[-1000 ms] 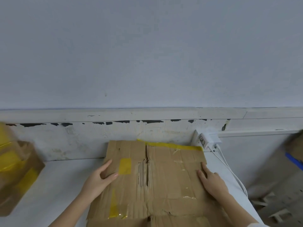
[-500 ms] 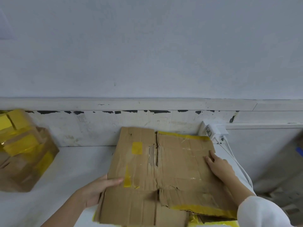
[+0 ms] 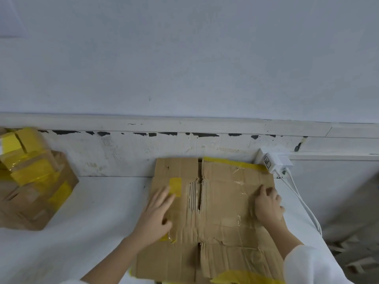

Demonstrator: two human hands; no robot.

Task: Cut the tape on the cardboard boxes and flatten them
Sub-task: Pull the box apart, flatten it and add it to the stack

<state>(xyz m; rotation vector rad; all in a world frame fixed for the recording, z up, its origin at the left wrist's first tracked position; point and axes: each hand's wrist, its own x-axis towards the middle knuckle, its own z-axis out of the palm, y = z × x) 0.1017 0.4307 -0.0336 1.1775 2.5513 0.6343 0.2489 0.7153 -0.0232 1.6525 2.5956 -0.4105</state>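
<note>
Head view, both hands flat, left hand (image 3: 156, 214), right hand (image 3: 266, 203), pressing flattened cardboard box (image 3: 217, 220), charger (image 3: 273, 161) label unreadable

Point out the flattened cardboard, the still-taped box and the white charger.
flattened cardboard (image 3: 225, 212), head view, bare middle panel.
taped box (image 3: 30, 193), head view, front side.
white charger (image 3: 273, 161), head view, its body at the wall.

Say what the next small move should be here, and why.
Probably lift both hands off and reach for the taped box at the left. The flattened cardboard already lies flat on the white table, with the left hand and right hand resting on it, while that box is upright with its yellow tape on.
</note>
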